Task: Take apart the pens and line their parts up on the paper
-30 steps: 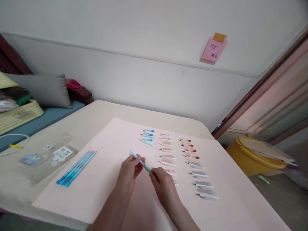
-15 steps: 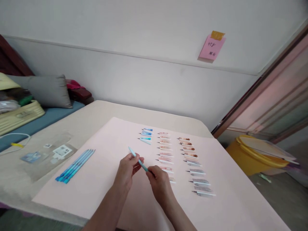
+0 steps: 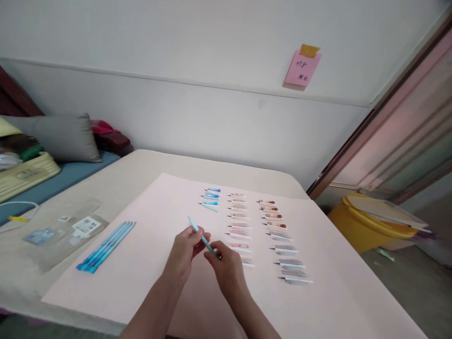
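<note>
A light-blue pen [image 3: 197,229] slants between my hands above the pink sheet [image 3: 148,245], its tip pointing up and away to the left. My left hand [image 3: 184,249] pinches its barrel near the middle. Around its lower end the fingers of my right hand [image 3: 226,263] are closed, hiding that end. Several blue pens [image 3: 108,247] lie side by side on the sheet to the left. Beyond my hands, blue pen parts and refills [image 3: 211,196] lie in a short column. To the right are columns of pinkish pen parts [image 3: 239,226] and of brown and grey ones [image 3: 284,249].
Clear plastic packaging [image 3: 67,235] with a white label lies on the cloth-covered table at left. Behind it are a grey cushion [image 3: 70,136] and a cream basket [image 3: 28,174]. A yellow bin [image 3: 363,226] stands on the floor at right. A pink note [image 3: 302,69] hangs on the wall.
My right hand has shifted slightly left and its fingers have changed position around the pen's lower end. My left hand keeps its pinch. The whole view has shifted a little.
</note>
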The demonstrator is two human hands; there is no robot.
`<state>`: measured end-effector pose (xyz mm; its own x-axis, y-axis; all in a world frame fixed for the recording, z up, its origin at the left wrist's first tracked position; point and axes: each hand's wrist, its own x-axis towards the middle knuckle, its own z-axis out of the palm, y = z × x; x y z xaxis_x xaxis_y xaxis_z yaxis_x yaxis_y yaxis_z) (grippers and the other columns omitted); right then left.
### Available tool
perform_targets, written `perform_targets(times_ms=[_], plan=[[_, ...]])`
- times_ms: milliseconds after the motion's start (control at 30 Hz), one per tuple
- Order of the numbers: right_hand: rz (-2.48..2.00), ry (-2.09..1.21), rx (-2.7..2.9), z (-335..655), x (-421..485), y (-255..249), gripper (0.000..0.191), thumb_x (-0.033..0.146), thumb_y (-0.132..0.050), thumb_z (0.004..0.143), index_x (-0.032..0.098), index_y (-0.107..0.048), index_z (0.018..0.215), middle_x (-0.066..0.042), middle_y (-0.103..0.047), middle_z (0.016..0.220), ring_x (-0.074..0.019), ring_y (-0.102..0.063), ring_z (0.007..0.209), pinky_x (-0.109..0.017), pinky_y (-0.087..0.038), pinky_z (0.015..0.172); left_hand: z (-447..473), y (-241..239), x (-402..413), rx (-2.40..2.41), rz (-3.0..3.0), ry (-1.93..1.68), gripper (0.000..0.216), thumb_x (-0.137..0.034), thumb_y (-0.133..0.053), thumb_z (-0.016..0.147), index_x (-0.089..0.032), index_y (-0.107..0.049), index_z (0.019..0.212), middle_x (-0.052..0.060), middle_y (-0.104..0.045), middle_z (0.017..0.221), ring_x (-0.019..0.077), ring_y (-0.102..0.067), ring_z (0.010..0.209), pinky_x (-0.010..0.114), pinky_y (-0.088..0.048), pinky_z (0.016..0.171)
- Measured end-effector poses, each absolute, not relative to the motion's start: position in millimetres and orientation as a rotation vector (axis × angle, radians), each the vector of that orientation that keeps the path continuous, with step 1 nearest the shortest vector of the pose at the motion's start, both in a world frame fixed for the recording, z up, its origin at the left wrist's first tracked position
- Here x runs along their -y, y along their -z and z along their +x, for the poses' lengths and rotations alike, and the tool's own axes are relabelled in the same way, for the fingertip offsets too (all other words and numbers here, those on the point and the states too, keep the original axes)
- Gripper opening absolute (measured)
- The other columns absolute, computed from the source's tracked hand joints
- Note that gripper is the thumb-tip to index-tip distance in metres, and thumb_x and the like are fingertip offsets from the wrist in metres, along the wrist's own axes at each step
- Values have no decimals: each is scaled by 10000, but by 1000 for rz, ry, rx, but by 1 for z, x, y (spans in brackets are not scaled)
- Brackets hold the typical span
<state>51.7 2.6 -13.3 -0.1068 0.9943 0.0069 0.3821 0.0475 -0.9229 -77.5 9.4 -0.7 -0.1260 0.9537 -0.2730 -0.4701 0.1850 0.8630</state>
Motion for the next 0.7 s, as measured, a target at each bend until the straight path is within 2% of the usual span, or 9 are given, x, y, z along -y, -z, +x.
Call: perform_targets(times_ms=[67, 167, 233, 367, 467, 600, 700], plan=[[-1415, -1120, 1578, 52, -3, 12, 141, 292, -544, 737, 197, -622, 668, 36, -485, 526, -103, -403, 508, -220, -276, 479, -76, 0, -9, -1053, 617, -1338, 271, -370, -636, 712, -129, -595, 830, 105, -642, 842, 181, -586, 805, 355, -454, 807], [-1354, -1492, 1431, 52, -5, 11, 205, 310, -480, 767, 170, -604, 685, 34, -482, 516, -74, -316, 402, -221, -206, 410, -77, -2, -8, -1002, 652, -1300, 270, -370, -619, 725, -132, -594, 849, 113, -634, 851, 191, -577, 804, 329, -461, 725], [-1340, -1613, 1363, 52, -7, 11, 201, 299, -462, 766, 162, -589, 691, 37, -478, 507, -62, -272, 371, -221, -170, 392, -78, -5, -8, -983, 651, -1264, 267, -370, -610, 731, -134, -593, 855, 118, -630, 861, 202, -573, 822, 321, -456, 698], [-1388, -1410, 1464, 51, -7, 13, 198, 249, -476, 747, 163, -551, 585, 45, -441, 468, -71, -311, 422, -212, -216, 426, -78, -6, -7, -959, 644, -1232, 277, -396, -591, 739, -135, -600, 833, 113, -614, 879, 208, -561, 855, 339, -446, 737], [-1414, -1284, 1544, 48, -7, 14, 236, 246, -475, 751, 166, -529, 536, 44, -436, 462, -82, -346, 460, -212, -246, 454, -77, -3, -8, -1039, 678, -1295, 306, -436, -591, 724, -136, -614, 774, 74, -582, 841, 157, -530, 763, 316, -441, 718], [-1419, -1265, 1580, 44, -6, 15, 248, 242, -465, 751, 169, -523, 521, 39, -454, 455, -94, -386, 476, -214, -267, 471, -77, 3, -12, -1199, 652, -1358, 295, -412, -661, 655, -122, -626, 697, 27, -539, 725, 104, -472, 643, 274, -430, 682], [-1429, -1294, 1562, 42, -6, 17, 235, 231, -459, 745, 172, -533, 530, 43, -448, 437, -93, -376, 456, -215, -265, 467, -78, 3, -13, -1202, 614, -1392, 269, -353, -694, 622, -122, -636, 747, 20, -547, 689, 105, -481, 622, 285, -440, 686]])
